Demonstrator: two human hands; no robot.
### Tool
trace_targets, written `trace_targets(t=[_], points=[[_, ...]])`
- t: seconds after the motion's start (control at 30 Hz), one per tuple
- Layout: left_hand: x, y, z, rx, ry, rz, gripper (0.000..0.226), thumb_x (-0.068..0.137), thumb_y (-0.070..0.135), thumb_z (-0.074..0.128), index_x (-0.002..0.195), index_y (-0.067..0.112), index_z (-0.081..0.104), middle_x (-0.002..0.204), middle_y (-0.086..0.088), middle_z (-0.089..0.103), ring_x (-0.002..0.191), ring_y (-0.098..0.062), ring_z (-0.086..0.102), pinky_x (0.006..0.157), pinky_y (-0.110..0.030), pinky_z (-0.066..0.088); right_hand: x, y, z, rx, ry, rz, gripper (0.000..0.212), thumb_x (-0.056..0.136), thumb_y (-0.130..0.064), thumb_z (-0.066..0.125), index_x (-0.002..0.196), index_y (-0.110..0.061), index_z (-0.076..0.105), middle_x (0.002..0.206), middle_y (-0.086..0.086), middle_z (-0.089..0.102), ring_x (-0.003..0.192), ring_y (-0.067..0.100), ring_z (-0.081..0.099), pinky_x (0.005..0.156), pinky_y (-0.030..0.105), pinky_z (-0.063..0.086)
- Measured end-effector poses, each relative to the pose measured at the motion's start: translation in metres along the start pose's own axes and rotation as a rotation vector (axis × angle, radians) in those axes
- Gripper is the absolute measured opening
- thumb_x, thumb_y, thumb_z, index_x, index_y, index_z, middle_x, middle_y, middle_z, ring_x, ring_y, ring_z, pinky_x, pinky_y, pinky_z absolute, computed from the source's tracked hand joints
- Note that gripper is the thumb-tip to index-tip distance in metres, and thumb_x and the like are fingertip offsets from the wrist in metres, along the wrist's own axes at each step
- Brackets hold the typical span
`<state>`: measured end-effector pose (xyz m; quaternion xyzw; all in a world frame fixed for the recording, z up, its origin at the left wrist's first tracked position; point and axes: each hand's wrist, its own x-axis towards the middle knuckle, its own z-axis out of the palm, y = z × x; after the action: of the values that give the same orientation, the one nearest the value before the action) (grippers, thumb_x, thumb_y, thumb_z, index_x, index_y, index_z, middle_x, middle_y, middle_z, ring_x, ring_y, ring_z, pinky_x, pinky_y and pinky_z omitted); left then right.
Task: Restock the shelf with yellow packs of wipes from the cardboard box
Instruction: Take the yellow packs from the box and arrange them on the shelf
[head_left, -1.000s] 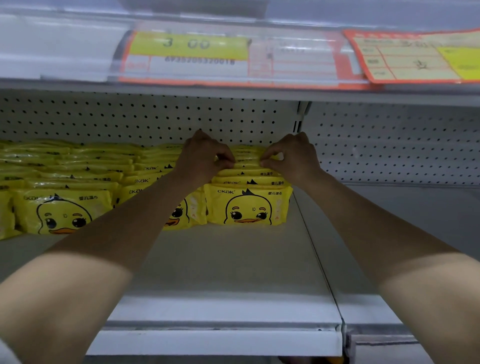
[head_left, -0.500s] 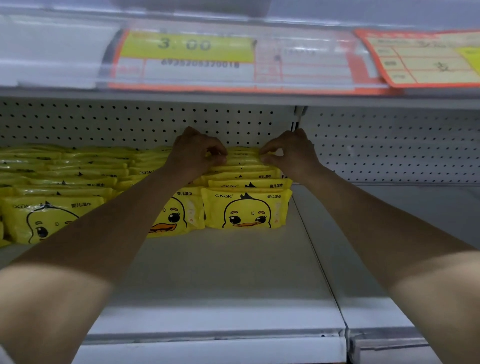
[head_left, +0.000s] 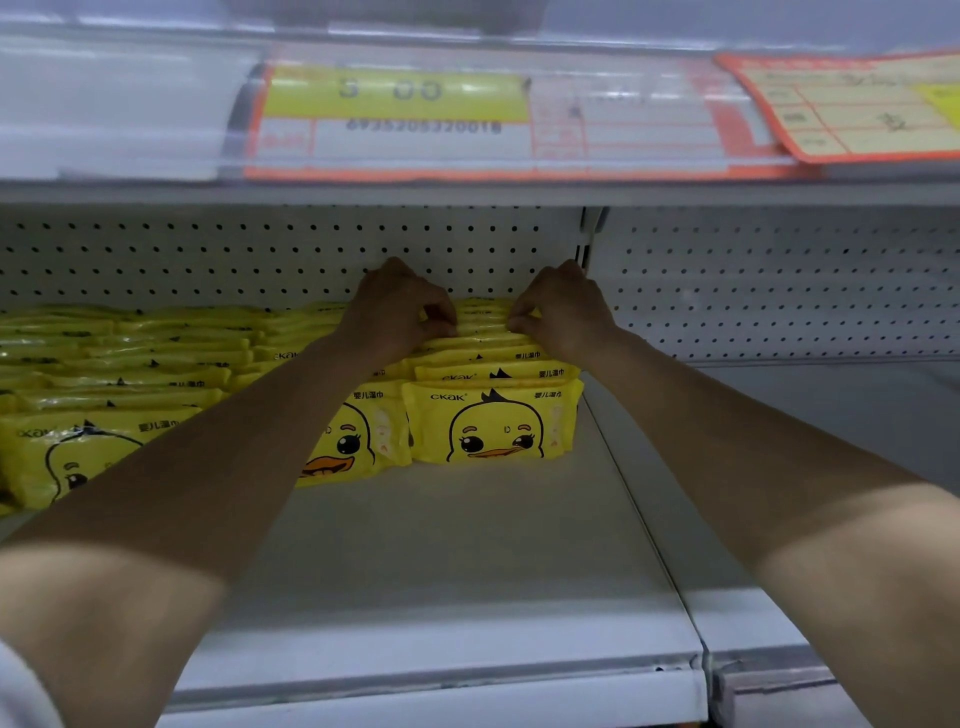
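Rows of yellow packs of wipes with a duck face stand on edge on the white shelf (head_left: 467, 545), filling its left and middle. The rightmost row (head_left: 493, 426) ends near the shelf divider. My left hand (head_left: 400, 306) and my right hand (head_left: 563, 309) reach deep to the back of that row, and their curled fingertips pinch the top edges of the packs at the back (head_left: 483, 317). Which single pack they hold is not clear. The cardboard box is out of view.
A perforated white back panel (head_left: 260, 249) closes the shelf. An upper shelf edge with a yellow and orange price label (head_left: 395, 109) hangs overhead. A bare neighbouring shelf bay (head_left: 805, 415) lies to the right of the upright (head_left: 587, 244).
Both hands have moved a little further back along the rightmost row and stay on the pack tops. The view has shifted slightly, with the shelf lower in the frame.
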<state>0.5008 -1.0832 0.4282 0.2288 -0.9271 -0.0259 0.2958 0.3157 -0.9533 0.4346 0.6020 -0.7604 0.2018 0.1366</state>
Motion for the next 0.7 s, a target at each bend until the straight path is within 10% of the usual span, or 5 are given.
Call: trace_targets(t=[0.7], points=[[0.014,0.001,0.004,0.069,-0.048,-0.01,0.018,0.084,0.032,0.074,0.101,0.027,0.074,0.095,-0.003,0.065,0.106,-0.025,0.048,0.087,-0.035,0.039,0.013,0.003,-0.003,0.048,0.028,0.039,0.016,0.083,-0.042,0.074,0.095,-0.033,0.079,0.08,-0.021,0.049,0.113,0.025,0.045,0.076,0.028,0.03]])
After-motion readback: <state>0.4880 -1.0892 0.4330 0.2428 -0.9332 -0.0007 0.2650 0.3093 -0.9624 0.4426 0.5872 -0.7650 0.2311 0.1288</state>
